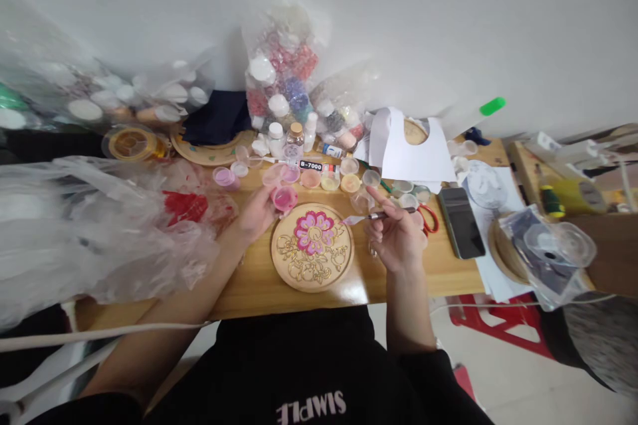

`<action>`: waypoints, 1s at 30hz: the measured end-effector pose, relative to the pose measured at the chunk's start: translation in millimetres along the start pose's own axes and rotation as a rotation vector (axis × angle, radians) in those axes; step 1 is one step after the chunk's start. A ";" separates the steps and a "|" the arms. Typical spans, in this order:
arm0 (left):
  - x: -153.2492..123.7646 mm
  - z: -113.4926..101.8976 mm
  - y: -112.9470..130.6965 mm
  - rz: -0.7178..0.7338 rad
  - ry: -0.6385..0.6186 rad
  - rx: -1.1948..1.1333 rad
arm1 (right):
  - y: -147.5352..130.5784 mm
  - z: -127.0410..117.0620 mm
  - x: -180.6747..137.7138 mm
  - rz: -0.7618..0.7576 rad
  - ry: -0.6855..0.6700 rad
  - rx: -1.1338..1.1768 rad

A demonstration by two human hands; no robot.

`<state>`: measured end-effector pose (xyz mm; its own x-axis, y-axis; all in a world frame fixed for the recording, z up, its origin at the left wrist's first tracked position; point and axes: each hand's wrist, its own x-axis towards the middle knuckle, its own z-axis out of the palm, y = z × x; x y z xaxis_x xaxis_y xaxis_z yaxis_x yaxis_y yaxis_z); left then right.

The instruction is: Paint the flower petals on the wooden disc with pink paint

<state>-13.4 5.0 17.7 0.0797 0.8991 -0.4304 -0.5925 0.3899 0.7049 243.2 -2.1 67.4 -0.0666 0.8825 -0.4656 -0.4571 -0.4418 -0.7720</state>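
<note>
My left hand (258, 215) grips a small open cup of pink paint (284, 198) just beyond the upper left rim of a round wooden plaque (286, 277). On the plaque, gold raised outlines form a flower and leaves; the flower (315, 232) is filled in pink and light purple. To the right of the plaque, my right hand (396, 237) is closed on a thin dark-handled palette knife (377, 215), index finger stretched out. Its pale, pink-smeared blade points left at the plaque's upper right edge. Whether the blade touches the plaque I cannot tell.
Several small paint cups (350, 182) line the back, with a B-7000 glue tube (312, 166) behind them. Red-handled scissors (429, 219) and a phone (462, 222) lie to the right. Plastic bags (124, 232) crowd the left side. Bagged bottles (284, 73) stand against the wall.
</note>
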 end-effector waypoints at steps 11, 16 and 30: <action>-0.9 3.6 -0.5 -0.001 -0.008 -0.005 | -1.8 -6.1 12.2 0.043 -0.010 -0.094; 0.1 2.5 -1.1 -0.011 0.010 -0.005 | -6.5 -8.3 14.1 0.067 -0.014 -0.079; 0.3 2.8 -1.5 -0.005 -0.019 -0.007 | -16.2 -10.0 22.3 0.161 -0.037 -0.081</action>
<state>-10.3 5.3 18.0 0.0983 0.9007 -0.4232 -0.5976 0.3934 0.6987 258.0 23.2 65.2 -0.1666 0.8042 -0.5705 -0.3649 -0.5878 -0.7221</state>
